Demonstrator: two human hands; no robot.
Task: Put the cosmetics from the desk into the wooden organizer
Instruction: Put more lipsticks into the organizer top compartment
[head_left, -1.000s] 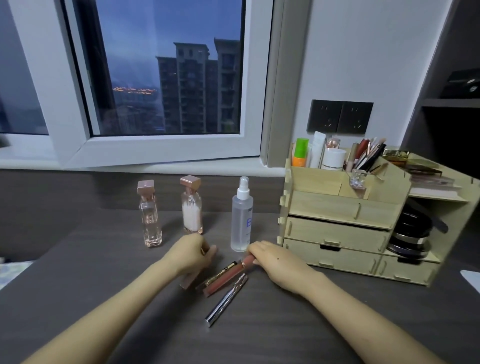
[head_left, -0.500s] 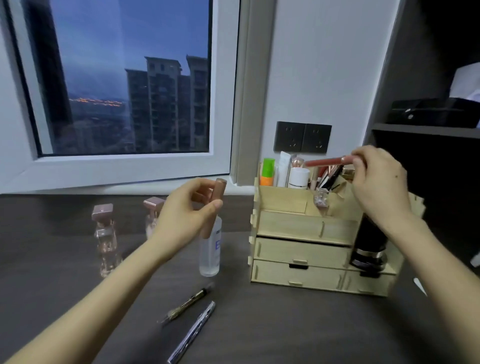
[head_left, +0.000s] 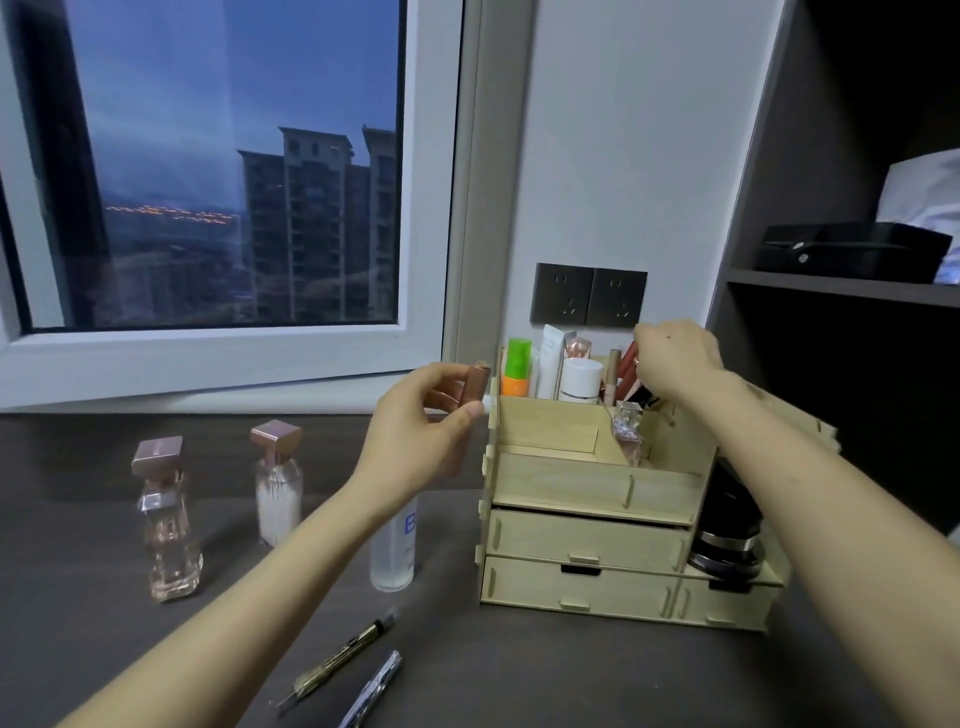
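Note:
The wooden organizer (head_left: 587, 478) stands at the desk's right, its top compartments full of tubes and sticks. My left hand (head_left: 421, 431) holds a rose-gold lipstick tube (head_left: 475, 382) upright just left of the organizer's top. My right hand (head_left: 675, 358) is above the back right compartment, pinching a pink lip gloss (head_left: 629, 358) that points down among the sticks. On the desk remain a clear perfume bottle (head_left: 166, 525), a white-filled bottle (head_left: 278, 486), a spray bottle (head_left: 395, 545) partly behind my left arm, a gold pencil (head_left: 337, 657) and a silver tube (head_left: 374, 691).
A window fills the left wall, with a double wall socket (head_left: 589, 296) above the organizer. Black round compacts (head_left: 727, 530) sit in the organizer's right shelf. A dark shelf unit (head_left: 841, 286) with a black box stands at the right.
My right hand has tipped the lip gloss from level to pointing down into the back compartment. My left hand has carried the lipstick tube right, up to the organizer's left edge.

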